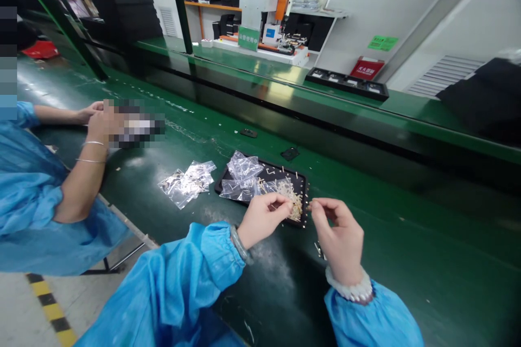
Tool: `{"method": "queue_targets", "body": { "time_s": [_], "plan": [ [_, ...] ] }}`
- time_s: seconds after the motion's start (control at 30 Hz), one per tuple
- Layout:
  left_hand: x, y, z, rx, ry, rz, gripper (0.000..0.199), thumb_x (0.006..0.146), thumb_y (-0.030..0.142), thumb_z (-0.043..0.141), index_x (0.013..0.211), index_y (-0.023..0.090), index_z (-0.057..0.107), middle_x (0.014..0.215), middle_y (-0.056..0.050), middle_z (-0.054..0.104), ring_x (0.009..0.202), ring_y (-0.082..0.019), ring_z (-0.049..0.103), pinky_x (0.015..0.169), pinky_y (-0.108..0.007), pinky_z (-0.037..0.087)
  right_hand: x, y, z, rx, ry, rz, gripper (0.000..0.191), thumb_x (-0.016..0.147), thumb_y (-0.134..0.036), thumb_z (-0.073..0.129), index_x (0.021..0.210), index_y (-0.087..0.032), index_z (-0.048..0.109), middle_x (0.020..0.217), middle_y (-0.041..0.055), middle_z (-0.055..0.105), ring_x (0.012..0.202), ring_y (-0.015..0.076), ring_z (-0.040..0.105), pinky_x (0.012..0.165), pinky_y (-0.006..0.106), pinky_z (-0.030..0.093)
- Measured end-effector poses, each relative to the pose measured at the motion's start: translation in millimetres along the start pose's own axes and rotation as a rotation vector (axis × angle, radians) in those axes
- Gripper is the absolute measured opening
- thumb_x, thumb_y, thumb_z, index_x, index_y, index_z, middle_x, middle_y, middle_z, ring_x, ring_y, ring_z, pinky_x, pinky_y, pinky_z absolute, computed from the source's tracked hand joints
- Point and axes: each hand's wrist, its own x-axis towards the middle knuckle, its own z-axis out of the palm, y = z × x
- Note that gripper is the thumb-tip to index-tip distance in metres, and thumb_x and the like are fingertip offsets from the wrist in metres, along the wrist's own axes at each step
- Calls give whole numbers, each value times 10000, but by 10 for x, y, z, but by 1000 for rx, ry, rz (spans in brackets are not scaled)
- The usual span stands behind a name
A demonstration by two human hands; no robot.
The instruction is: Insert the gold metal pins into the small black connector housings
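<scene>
My left hand [264, 218] is pinched closed over the near right part of a black tray [220, 183]. Its fingertips are close to a heap of small beige pieces [296, 207] in that tray. Beyond the tray's right edge, my right hand [341, 236] also has thumb and fingers pressed together. Whatever sits in either pinch is too small to name. Clear plastic bags [243, 167] lie in the tray's left part. Tiny pieces stand along the tray's right rim, and a few more lie partly hidden beside my right hand.
More clear bags with small parts [188, 181] lie left of the tray. Two flat black parts [290, 153] [248, 133] are behind it. At left, a co-worker's hands [97, 119] hold a blurred object. A raised ledge bears a black compartment tray [348, 84] and a machine [260, 16].
</scene>
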Motion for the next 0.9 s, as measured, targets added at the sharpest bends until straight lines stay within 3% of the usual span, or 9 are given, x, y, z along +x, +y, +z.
{"method": "queue_targets", "body": {
  "time_s": [0.1,0.17,0.27,0.4,0.53,0.7,0.8,0.9],
  "plan": [
    [12,2,-3,6,-5,-8,161,757,269,571,756,124,640,694,-13,623,621,-108,535,618,-216,431,83,133,-14,-207,-85,-8,194,799,-365,527,781,-197,622,716,38,645,664,193,590,661,323,455],
    [17,3,-4,37,-13,4,162,769,267,557,760,124,632,692,-9,609,622,-105,521,611,-210,419,120,186,-13,-260,-164,-25,205,797,-343,497,821,-195,637,798,63,662,753,226,596,709,357,444],
    [23,-8,-5,104,-43,47,170,797,268,523,783,131,623,721,-8,600,642,-105,511,611,-205,408,136,160,-16,-55,-297,21,246,807,-333,471,914,-194,643,959,77,663,863,230,589,757,352,442],
    [14,-39,-7,202,-48,109,179,824,275,491,803,147,613,739,0,583,646,-102,489,600,-201,393,121,20,-46,317,-455,275,261,785,-418,553,852,-187,654,788,31,656,698,167,570,614,266,442],
    [7,-62,4,241,-40,131,173,830,270,489,790,150,608,733,2,581,642,-102,491,597,-201,391,97,-19,-33,482,-448,380,234,726,-406,643,755,-173,644,686,0,605,604,119,497,564,230,405],
    [-16,24,-2,303,-56,142,180,841,262,486,799,142,614,732,-5,601,619,-98,505,581,-196,405,72,-24,-11,483,-395,367,240,702,-408,661,718,-171,629,667,0,592,605,126,497,595,240,417],
    [-71,219,-79,529,-139,255,209,866,278,464,835,164,637,781,-12,632,682,-113,555,636,-210,429,34,-25,-107,402,-347,336,261,711,-435,637,721,-175,624,682,12,597,617,141,512,585,241,424],
    [-36,485,-212,917,-190,417,264,891,299,416,878,178,650,856,-41,652,815,-164,586,758,-275,437,-70,48,-270,280,-348,331,248,741,-436,605,738,-188,616,682,7,590,594,134,503,535,216,411]
  ]
}}
